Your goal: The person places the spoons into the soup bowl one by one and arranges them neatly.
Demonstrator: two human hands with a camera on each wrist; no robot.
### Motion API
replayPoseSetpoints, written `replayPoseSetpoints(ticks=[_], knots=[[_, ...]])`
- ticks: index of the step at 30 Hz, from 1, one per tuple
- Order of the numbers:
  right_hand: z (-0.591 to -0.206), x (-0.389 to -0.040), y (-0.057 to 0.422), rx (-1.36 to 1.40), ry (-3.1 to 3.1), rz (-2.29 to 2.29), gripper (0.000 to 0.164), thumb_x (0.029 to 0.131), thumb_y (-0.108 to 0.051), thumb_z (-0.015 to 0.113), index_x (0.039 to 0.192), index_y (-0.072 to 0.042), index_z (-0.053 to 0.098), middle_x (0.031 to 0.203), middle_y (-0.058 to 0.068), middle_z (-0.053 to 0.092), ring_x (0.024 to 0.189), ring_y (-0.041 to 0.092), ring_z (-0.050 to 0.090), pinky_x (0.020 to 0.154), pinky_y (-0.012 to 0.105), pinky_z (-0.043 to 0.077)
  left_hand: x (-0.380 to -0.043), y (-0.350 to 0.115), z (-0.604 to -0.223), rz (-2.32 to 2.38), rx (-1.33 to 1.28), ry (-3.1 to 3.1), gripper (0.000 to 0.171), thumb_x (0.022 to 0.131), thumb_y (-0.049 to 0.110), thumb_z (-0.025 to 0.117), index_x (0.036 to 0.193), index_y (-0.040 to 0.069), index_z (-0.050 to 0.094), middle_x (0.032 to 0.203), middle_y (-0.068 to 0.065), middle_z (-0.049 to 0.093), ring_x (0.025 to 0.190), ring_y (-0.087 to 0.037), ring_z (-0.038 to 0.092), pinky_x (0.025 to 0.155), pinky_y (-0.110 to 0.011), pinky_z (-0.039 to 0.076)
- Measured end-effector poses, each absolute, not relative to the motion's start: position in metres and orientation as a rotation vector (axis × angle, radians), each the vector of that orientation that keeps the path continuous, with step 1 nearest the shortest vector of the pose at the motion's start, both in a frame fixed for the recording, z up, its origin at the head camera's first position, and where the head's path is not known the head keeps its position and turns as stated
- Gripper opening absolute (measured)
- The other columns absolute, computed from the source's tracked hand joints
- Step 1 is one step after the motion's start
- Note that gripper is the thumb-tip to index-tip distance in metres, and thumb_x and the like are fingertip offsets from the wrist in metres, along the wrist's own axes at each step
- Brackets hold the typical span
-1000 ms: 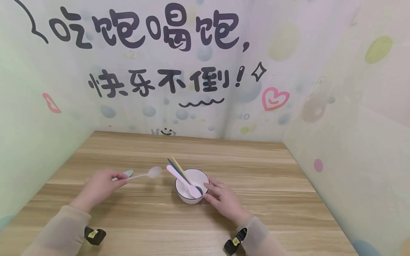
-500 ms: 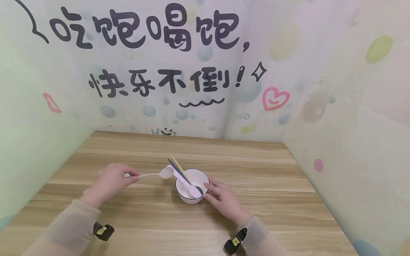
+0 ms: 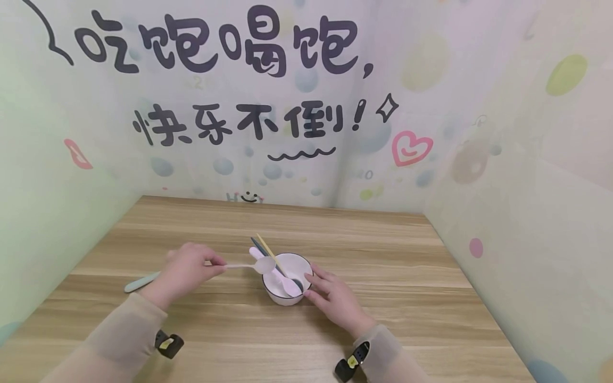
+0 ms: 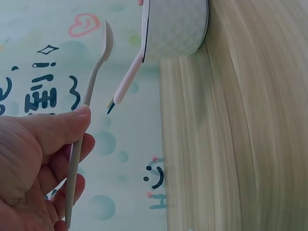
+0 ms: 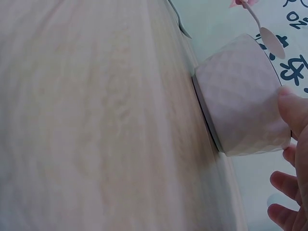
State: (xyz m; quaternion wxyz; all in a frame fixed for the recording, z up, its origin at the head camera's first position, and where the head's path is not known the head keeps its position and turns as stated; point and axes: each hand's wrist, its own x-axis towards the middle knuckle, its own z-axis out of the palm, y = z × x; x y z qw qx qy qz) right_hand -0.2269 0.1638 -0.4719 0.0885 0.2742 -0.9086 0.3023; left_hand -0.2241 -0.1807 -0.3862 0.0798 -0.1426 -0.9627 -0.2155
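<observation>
Our wooden table [image 3: 407, 276] carries everything, and on it stands the white bowl [image 3: 280, 293] with a dark rim and quilted outer wall, which our right hand [image 3: 335, 300] steadies: in the right wrist view the thumb [image 5: 293, 113] presses on the wall while the other fingers curl loosely just beside it, likely so the bowl does not slide. Leaning out of the bowl, away from that grip, are a pink spoon [image 3: 273, 272], a dark-handled utensil [image 3: 261, 248] and a yellow one [image 3: 265, 246], bowl ends down inside and handles propped on the far rim. Our left hand [image 3: 184, 271] pinches the handle of a pale beige spoon [image 3: 254, 264] between thumb and fingers, head pointing away from the grip and hovering at the bowl's near rim, level as if to drop in. Behind that hand, a mint-green spoon [image 3: 140, 282] lies flat on the table.
</observation>
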Motion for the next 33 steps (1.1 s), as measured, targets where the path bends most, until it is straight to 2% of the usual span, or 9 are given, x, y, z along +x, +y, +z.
replayPoseSetpoints(ticks=[6, 18, 24, 33], knots=[[-0.472, -0.227, 0.164, 0.811, -2.702, 0.905, 0.047, 0.093, -0.04, 0.062, 0.131, -0.013, 0.06, 0.147, 0.008, 0.044, 0.132, 0.028, 0.044, 0.105, 0.045, 0.036, -0.225, -0.172, -0.387, -0.625, -0.42, -2.895, 0.004, 0.081, 0.029, 0.077, 0.082, 0.026, 0.074, 0.085, 0.011, 0.066, 0.099, -0.03, 0.053, 0.078, -0.053, 0.028], [-0.472, -0.227, 0.164, 0.807, -2.706, 0.909, 0.048, 0.093, -0.042, 0.06, 0.131, -0.013, 0.06, 0.147, 0.008, 0.044, 0.132, 0.027, 0.043, 0.105, 0.045, 0.036, -0.228, -0.155, -0.389, -0.522, -0.517, -2.876, 0.005, 0.079, 0.027, 0.078, 0.079, 0.027, 0.072, 0.082, 0.012, 0.065, 0.088, -0.023, 0.052, 0.076, -0.051, 0.029], [-0.474, -0.227, 0.164, 0.81, -2.702, 0.912, 0.048, 0.093, -0.043, 0.06, 0.131, -0.014, 0.06, 0.147, 0.007, 0.044, 0.132, 0.027, 0.043, 0.105, 0.045, 0.036, -0.229, -0.146, -0.389, -0.476, -0.555, -2.857, 0.005, 0.079, 0.025, 0.078, 0.079, 0.025, 0.072, 0.081, 0.012, 0.064, 0.095, -0.025, 0.053, 0.077, -0.051, 0.029], [-0.474, -0.227, 0.164, 0.809, -2.704, 0.906, 0.049, 0.094, -0.045, 0.058, 0.132, -0.015, 0.06, 0.147, 0.007, 0.044, 0.132, 0.027, 0.043, 0.104, 0.046, 0.036, -0.233, -0.136, -0.389, -0.394, -0.609, -2.833, 0.007, 0.079, 0.023, 0.078, 0.076, 0.025, 0.072, 0.082, 0.011, 0.065, 0.092, -0.023, 0.052, 0.081, -0.051, 0.028]])
